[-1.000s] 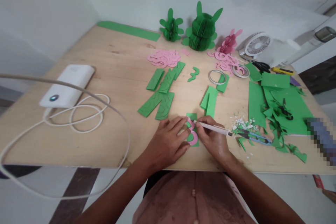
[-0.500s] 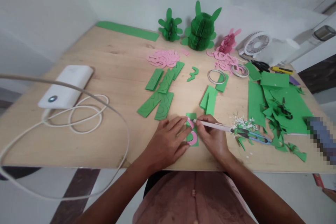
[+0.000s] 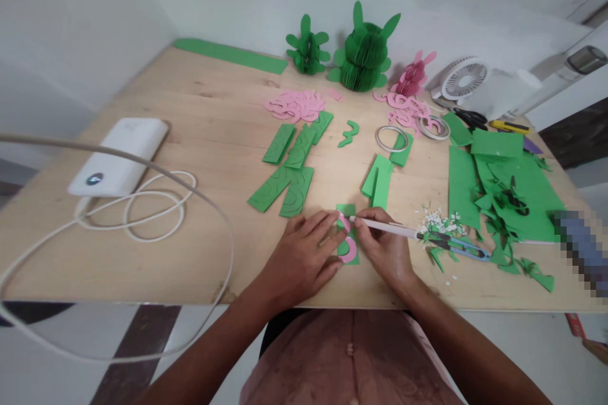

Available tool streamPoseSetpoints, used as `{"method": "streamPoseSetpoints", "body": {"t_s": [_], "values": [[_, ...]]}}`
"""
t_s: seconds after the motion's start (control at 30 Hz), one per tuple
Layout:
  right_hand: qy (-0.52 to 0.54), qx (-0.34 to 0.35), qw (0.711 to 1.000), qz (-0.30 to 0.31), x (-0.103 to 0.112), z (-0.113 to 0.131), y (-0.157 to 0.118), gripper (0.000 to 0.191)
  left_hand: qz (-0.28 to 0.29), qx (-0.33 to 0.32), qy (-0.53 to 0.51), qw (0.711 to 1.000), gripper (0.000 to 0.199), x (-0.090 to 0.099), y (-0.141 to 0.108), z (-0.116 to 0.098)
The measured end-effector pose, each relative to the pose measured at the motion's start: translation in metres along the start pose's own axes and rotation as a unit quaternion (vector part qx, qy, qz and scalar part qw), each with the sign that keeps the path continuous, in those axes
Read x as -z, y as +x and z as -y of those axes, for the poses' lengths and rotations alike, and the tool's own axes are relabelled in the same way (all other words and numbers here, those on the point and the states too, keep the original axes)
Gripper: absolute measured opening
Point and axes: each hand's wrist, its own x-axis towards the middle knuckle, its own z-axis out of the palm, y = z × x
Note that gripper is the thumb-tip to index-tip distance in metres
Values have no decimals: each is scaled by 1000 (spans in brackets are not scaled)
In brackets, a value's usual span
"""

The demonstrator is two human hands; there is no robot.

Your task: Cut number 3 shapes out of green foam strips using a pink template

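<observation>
Near the table's front edge lies a small green paper strip (image 3: 346, 209) with a curved pink cutout (image 3: 350, 250) on it. My left hand (image 3: 304, 256) lies flat with its fingers spread, fingertips on the cutout and strip. A white pen (image 3: 387, 226) is pinched in my right hand (image 3: 387, 250), its tip at the upper pink curve. Just beyond are folded green strips (image 3: 381, 185). Green strips with drawn curves (image 3: 297, 190) lie to the left of these.
A white power bank (image 3: 121, 155) with a looping cable (image 3: 183, 202) sits left. Pink cutouts (image 3: 297, 105), tape rolls (image 3: 392, 138) and paper figures (image 3: 363, 57) stand farther back. Green sheets, scraps and a blue-and-black tool (image 3: 468, 248) lie right.
</observation>
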Motion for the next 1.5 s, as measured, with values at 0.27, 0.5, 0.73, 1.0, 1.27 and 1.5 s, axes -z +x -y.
{"method": "streamPoseSetpoints", "body": {"t_s": [0.27,0.5,0.73,1.0,1.27,1.5], "values": [[2,-4,1000,6,0,0,0,13,4,3,-1,1000,41,0,0,0],[0,-2,1000,13,0,0,0,13,5,6,-3,1000,42,0,0,0],[-14,4,1000,16,1,0,0,12,0,6,-3,1000,41,0,0,0],[-27,13,1000,5,2,0,-1,13,3,3,-3,1000,42,-1,0,0],[-37,14,999,10,5,0,-3,13,2,2,-5,1000,41,0,0,0],[-52,15,999,3,7,-1,-6,13,-10,-2,-2,1000,39,-1,0,0]]}}
